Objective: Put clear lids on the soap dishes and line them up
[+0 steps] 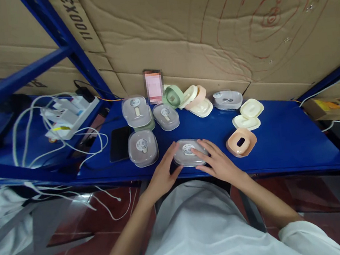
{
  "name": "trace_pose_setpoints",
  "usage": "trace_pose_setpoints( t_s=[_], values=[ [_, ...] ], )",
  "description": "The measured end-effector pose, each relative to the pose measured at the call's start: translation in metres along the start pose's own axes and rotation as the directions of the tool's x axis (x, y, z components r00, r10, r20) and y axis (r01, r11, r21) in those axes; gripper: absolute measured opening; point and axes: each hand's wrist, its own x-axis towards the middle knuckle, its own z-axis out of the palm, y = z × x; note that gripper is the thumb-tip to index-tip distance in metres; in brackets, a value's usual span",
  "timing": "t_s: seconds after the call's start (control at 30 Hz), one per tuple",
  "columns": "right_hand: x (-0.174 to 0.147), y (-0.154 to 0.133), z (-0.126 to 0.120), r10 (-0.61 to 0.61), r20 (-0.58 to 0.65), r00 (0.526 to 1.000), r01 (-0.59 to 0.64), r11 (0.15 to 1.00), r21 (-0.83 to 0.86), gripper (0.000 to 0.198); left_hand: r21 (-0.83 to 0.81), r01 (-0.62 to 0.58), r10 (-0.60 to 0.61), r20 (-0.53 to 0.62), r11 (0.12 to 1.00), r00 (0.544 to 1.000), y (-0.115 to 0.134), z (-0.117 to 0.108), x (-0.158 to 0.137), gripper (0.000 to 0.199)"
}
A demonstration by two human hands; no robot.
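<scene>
A small plastic box with a translucent greyish lid and a round sticker (189, 158) stands at the table's front edge, between my hands. My left hand (164, 169) grips its left side, thumb at the near edge and fingers at the far edge. On the right side, my right hand (220, 162) clasps the same box, with a finger on the lid near the sticker. Just left of my left hand sits another lidded box (143, 147). A peach tray with an oval slot (240, 143) lies to the right of my right hand.
Behind my hands are stacked lidded boxes (135, 111), another lidded box (166, 117), a green part (174, 96), cream parts (201, 108) and a phone with a blurred screen (154, 86). Cream trays (251, 108) lie right. A dark phone (120, 144) and white cables (96, 132) lie left.
</scene>
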Motion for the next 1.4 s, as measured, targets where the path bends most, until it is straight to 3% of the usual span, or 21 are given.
trace_pose_setpoints(
  t_s=[0.17,0.27,0.37,0.5,0.63,0.73,0.87,1.07,1.17,1.27,1.33,1.4],
  values=[
    [0.001,0.005,0.0,-0.021,-0.015,1.0,0.021,1.0,0.003,0.067,0.013,-0.016,0.016,-0.01,1.0,1.0,0.007,-0.001,-0.002,0.073],
    [0.007,0.005,0.001,0.064,-0.071,0.995,-0.066,0.998,-0.023,0.071,0.091,-0.073,0.086,-0.145,0.993,0.986,0.015,-0.002,-0.006,0.062],
    [0.016,-0.006,0.003,0.184,-0.113,0.976,-0.193,0.979,-0.073,0.071,0.175,-0.143,0.189,-0.282,0.974,0.941,0.02,-0.004,-0.009,0.049],
    [0.033,-0.018,0.005,0.186,-0.086,0.979,-0.183,0.982,0.048,0.056,0.287,-0.161,0.261,-0.359,0.944,0.896,0.021,-0.002,-0.009,0.038],
    [0.074,0.001,0.012,0.235,-0.133,0.963,-0.177,0.92,0.35,0.053,0.5,-0.202,0.366,-0.254,0.842,0.895,0.027,0.005,-0.008,0.034],
    [0.116,0.027,0.024,0.34,-0.029,0.94,-0.276,0.806,0.524,0.068,0.617,-0.178,0.363,-0.189,0.767,0.912,0.033,0.008,-0.006,0.03],
    [0.149,0.042,0.041,0.372,0.079,0.925,-0.345,0.733,0.586,0.079,0.676,-0.083,0.336,-0.253,0.732,0.907,0.036,0.004,-0.004,0.019],
    [0.138,0.037,0.036,0.332,0.057,0.942,-0.299,0.745,0.596,0.066,0.659,-0.028,0.332,-0.341,0.752,0.88,0.031,0.005,-0.006,0.019],
    [0.141,0.041,0.034,0.355,0.026,0.935,-0.294,0.731,0.616,0.066,0.616,-0.158,0.384,-0.253,0.771,0.888,0.032,0.013,-0.008,0.024],
    [0.152,0.042,0.035,0.384,0.081,0.92,-0.343,0.685,0.642,0.067,0.538,-0.327,0.456,-0.123,0.777,0.882,0.035,0.024,-0.008,0.026],
    [0.152,0.038,0.029,0.375,0.115,0.92,-0.355,0.671,0.651,0.064,0.484,-0.36,0.449,-0.079,0.798,0.89,0.036,0.031,-0.008,0.027],
    [0.136,0.032,0.013,0.34,0.065,0.938,-0.308,0.734,0.605,0.06,0.448,-0.338,0.402,-0.052,0.828,0.914,0.036,0.035,-0.008,0.03]
  ],
)
